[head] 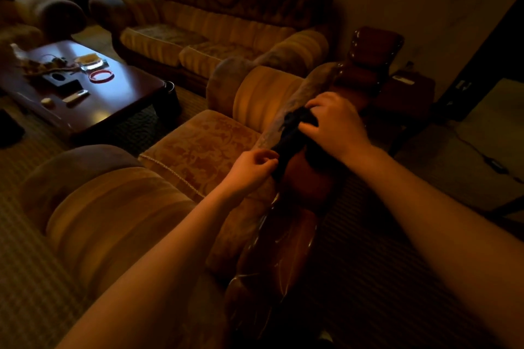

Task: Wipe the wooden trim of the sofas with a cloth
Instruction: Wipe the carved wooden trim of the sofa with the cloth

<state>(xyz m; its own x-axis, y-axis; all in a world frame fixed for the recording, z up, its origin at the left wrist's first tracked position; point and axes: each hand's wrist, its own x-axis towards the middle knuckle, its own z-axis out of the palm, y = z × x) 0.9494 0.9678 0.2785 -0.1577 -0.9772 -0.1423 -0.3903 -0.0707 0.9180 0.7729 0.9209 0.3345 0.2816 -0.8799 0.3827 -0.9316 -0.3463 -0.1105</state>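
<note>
Dark cloth on wooden trim, pinched between both hands' grip.

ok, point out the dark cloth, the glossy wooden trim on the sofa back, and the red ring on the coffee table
dark cloth [292,136]: head view, middle of the bunched fabric.
glossy wooden trim [306,176]: head view, rounded top below the cloth.
red ring [101,75]: head view, near rim.

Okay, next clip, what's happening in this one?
A person stands behind an armchair, working a dark cloth over the glossy wooden trim along the top of its back. The right hand presses the cloth onto the wood; the left hand pinches its near end. Another sofa and a coffee table with small items sit beyond.
</note>
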